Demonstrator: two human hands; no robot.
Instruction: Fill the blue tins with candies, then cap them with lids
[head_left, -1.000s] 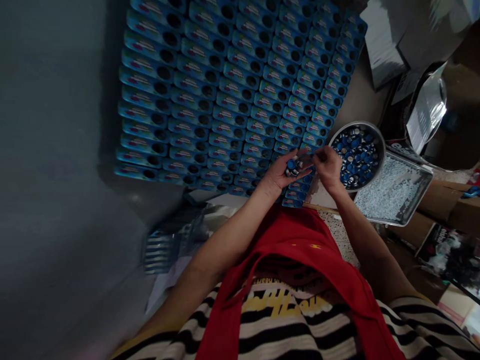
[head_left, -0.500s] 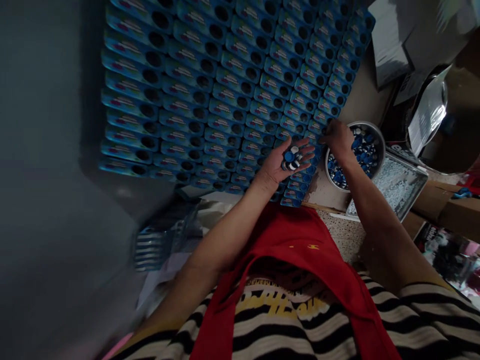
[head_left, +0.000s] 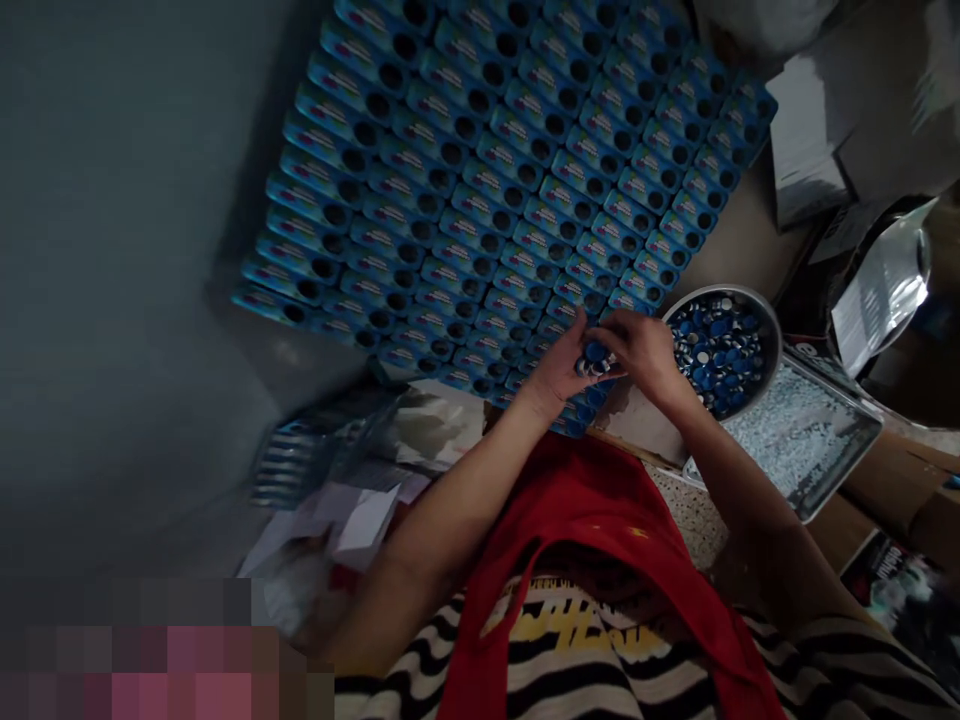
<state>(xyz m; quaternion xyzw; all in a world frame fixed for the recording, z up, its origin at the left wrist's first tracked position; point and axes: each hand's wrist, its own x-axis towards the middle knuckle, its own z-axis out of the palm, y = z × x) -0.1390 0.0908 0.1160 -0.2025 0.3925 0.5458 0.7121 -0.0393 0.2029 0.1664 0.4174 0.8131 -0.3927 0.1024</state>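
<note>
Several blue and silver round caps (head_left: 594, 358) lie in my left hand (head_left: 556, 374), which is cupped palm up over the near edge of the blue boxes. My right hand (head_left: 646, 350) has come over that palm, its fingers pinched at the caps. Rows of blue boxes (head_left: 495, 205), each with a round dark hole, spread beyond my hands. Blue discs show in some boxes nearest me. Right of my right hand stands a round metal bowl (head_left: 777, 345) full of blue and silver caps.
A metal tray (head_left: 862, 450) of small pale pieces sits right of the bowl. Cardboard boxes (head_left: 892, 475) and an open bag (head_left: 877, 290) are at the right. Striped blue packs (head_left: 281, 465) and papers lie at the lower left.
My right hand has moved left from the boxes beside the bowl to the caps in my left palm. My left fingers have curled in more. The whole view has shifted and turned.
</note>
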